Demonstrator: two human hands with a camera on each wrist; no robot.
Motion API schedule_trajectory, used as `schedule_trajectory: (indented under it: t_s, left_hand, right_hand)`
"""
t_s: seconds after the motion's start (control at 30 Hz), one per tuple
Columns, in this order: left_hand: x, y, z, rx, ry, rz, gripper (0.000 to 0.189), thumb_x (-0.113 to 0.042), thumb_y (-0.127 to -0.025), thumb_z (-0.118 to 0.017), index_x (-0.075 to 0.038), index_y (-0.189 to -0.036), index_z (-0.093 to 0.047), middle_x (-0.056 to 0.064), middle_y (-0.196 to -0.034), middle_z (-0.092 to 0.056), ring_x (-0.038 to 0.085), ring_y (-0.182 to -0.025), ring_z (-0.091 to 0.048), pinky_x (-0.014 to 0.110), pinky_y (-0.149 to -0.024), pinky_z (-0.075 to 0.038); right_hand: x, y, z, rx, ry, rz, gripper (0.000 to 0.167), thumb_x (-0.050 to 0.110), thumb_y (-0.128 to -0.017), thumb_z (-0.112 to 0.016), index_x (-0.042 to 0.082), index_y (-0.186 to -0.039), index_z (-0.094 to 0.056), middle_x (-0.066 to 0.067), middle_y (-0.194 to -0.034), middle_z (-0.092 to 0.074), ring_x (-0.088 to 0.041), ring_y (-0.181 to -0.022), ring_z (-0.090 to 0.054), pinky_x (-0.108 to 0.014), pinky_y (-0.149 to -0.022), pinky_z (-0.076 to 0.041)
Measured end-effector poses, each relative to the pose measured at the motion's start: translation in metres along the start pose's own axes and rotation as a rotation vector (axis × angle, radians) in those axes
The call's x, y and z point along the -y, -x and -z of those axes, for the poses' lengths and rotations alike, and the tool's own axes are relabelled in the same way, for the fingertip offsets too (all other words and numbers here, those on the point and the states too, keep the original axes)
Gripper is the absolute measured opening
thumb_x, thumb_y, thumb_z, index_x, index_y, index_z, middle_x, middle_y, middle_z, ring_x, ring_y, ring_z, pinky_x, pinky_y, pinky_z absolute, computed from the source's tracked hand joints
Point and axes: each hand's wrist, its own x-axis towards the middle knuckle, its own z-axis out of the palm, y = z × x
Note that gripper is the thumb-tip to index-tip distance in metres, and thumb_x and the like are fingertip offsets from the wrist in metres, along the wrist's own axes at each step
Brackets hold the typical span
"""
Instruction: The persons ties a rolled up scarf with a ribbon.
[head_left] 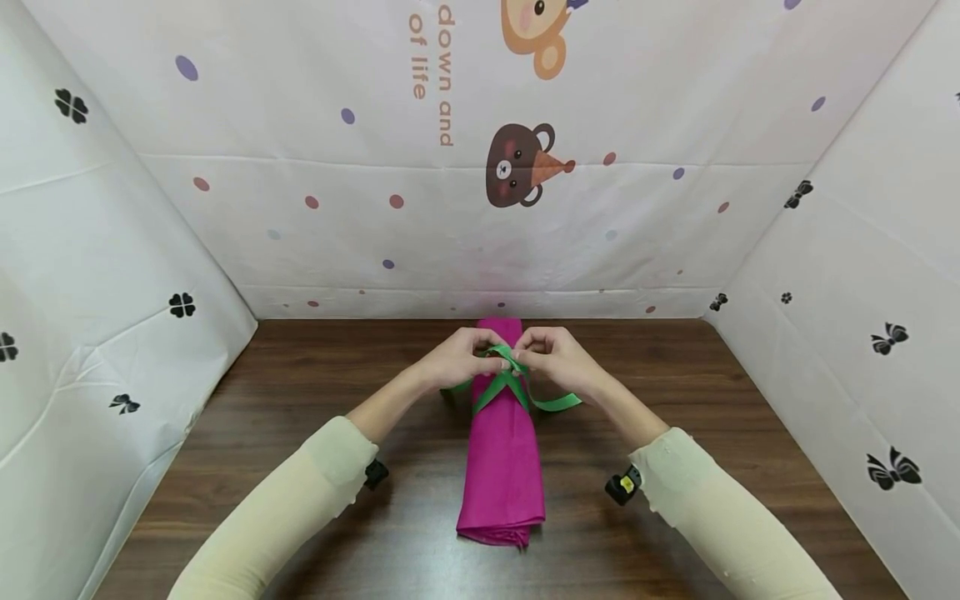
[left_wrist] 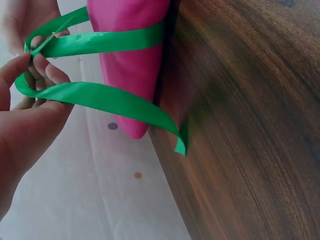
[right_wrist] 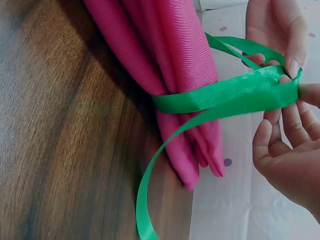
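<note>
A magenta cloth (head_left: 504, 475), folded into a long roll, lies lengthwise on the wooden table. Around its upper part runs a green ribbon (head_left: 495, 390), its strands crossing on top. My left hand (head_left: 467, 358) pinches the ribbon just above the roll, thumb against fingers. Close by on the other side, my right hand (head_left: 558, 360) pinches it too, the fingertips of both hands almost meeting. In the left wrist view one loose ribbon end (left_wrist: 181, 142) hangs beside the cloth. The right wrist view shows another ribbon tail (right_wrist: 143, 200) curving down toward the table.
The brown wooden table (head_left: 645, 550) reaches back to a white printed sheet (head_left: 300, 242) with bears and dots. More white sheeting (head_left: 840, 333) flanks the right side, and the left likewise. The cloth's far end lies at the table's back edge.
</note>
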Motion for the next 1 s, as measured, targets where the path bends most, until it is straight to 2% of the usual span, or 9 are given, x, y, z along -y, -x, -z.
schedule_trajectory:
  t_s: [0.1, 0.2, 0.33, 0.47, 0.6, 0.67, 0.73, 0.93, 1.0]
  left_hand:
    - [0.003, 0.001, 0.002, -0.006, 0.013, 0.006, 0.025, -0.017, -0.104, -0.071, -0.004, -0.125, -0.068, 0.008, -0.107, -0.072, 0.043, -0.105, -0.066, 0.063, -0.099, -0.051]
    - [0.005, 0.002, 0.003, -0.006, 0.028, 0.018, 0.029, -0.016, -0.103, -0.071, -0.003, -0.128, -0.066, 0.009, -0.107, -0.073, 0.050, -0.109, -0.064, 0.064, -0.099, -0.051]
    - [0.007, 0.004, 0.004, -0.013, 0.036, 0.033, 0.031, -0.016, -0.104, -0.070, -0.002, -0.131, -0.064, 0.010, -0.110, -0.073, 0.041, -0.106, -0.068, 0.058, -0.097, -0.054]
    - [0.009, 0.007, 0.006, -0.018, 0.027, 0.040, 0.028, -0.016, -0.104, -0.068, -0.002, -0.128, -0.065, 0.010, -0.109, -0.071, 0.028, -0.100, -0.069, 0.053, -0.096, -0.056]
    - [0.012, 0.009, 0.008, -0.011, 0.012, 0.041, 0.022, -0.015, -0.104, -0.067, -0.003, -0.122, -0.068, 0.011, -0.104, -0.070, 0.027, -0.098, -0.068, 0.045, -0.092, -0.058]
    - [0.014, 0.010, 0.009, -0.005, 0.001, 0.042, 0.020, -0.015, -0.104, -0.067, -0.004, -0.120, -0.069, 0.012, -0.103, -0.070, 0.029, -0.098, -0.068, 0.040, -0.089, -0.059]
    - [0.017, 0.011, 0.010, 0.001, -0.009, 0.040, 0.018, -0.014, -0.105, -0.066, -0.004, -0.119, -0.070, 0.014, -0.103, -0.070, 0.029, -0.098, -0.068, 0.036, -0.086, -0.058]
    - [0.023, 0.014, 0.013, -0.004, -0.021, 0.034, 0.014, -0.013, -0.105, -0.065, -0.004, -0.115, -0.069, 0.014, -0.099, -0.070, 0.025, -0.095, -0.068, 0.054, -0.093, -0.057]
    - [0.025, 0.016, 0.014, -0.009, -0.019, 0.034, 0.013, -0.012, -0.105, -0.064, -0.004, -0.114, -0.068, 0.012, -0.098, -0.070, 0.028, -0.095, -0.068, 0.057, -0.094, -0.056]
  right_hand:
    - [-0.001, 0.001, 0.001, -0.007, 0.025, 0.044, 0.009, 0.012, -0.106, -0.065, 0.005, -0.105, -0.070, -0.016, -0.094, -0.067, -0.032, -0.087, -0.060, -0.050, -0.079, -0.054]
    - [-0.003, 0.001, 0.001, -0.009, 0.007, 0.084, 0.007, 0.009, -0.106, -0.064, 0.004, -0.106, -0.069, -0.016, -0.097, -0.064, -0.033, -0.089, -0.059, -0.049, -0.080, -0.053]
    - [-0.007, 0.001, 0.001, -0.018, -0.038, 0.108, 0.009, 0.007, -0.104, -0.064, 0.000, -0.106, -0.068, -0.013, -0.099, -0.064, -0.027, -0.089, -0.060, -0.046, -0.084, -0.055]
    - [-0.011, 0.001, 0.001, -0.012, -0.101, 0.107, 0.011, 0.006, -0.103, -0.065, -0.005, -0.105, -0.066, -0.017, -0.097, -0.063, -0.032, -0.089, -0.063, -0.043, -0.085, -0.058]
    - [-0.013, 0.002, 0.002, -0.002, -0.114, 0.112, 0.011, 0.004, -0.103, -0.064, -0.007, -0.104, -0.065, -0.023, -0.095, -0.062, -0.038, -0.089, -0.065, -0.048, -0.087, -0.060]
    - [-0.014, 0.002, 0.002, 0.008, -0.116, 0.110, 0.011, 0.002, -0.103, -0.064, -0.008, -0.104, -0.064, -0.021, -0.094, -0.063, -0.038, -0.090, -0.065, -0.050, -0.087, -0.059]
    - [-0.014, 0.002, 0.002, 0.017, -0.110, 0.100, 0.011, 0.003, -0.103, -0.064, -0.008, -0.103, -0.064, -0.016, -0.094, -0.064, -0.035, -0.089, -0.066, -0.047, -0.086, -0.060]
    - [-0.017, 0.007, 0.004, 0.039, -0.060, 0.057, 0.008, 0.002, -0.101, -0.066, -0.006, -0.102, -0.065, -0.011, -0.091, -0.066, -0.031, -0.088, -0.066, -0.036, -0.080, -0.060]
    - [-0.019, 0.008, 0.004, 0.047, -0.043, 0.042, 0.007, 0.001, -0.100, -0.066, -0.005, -0.104, -0.067, -0.012, -0.092, -0.067, -0.030, -0.088, -0.066, -0.035, -0.080, -0.060]
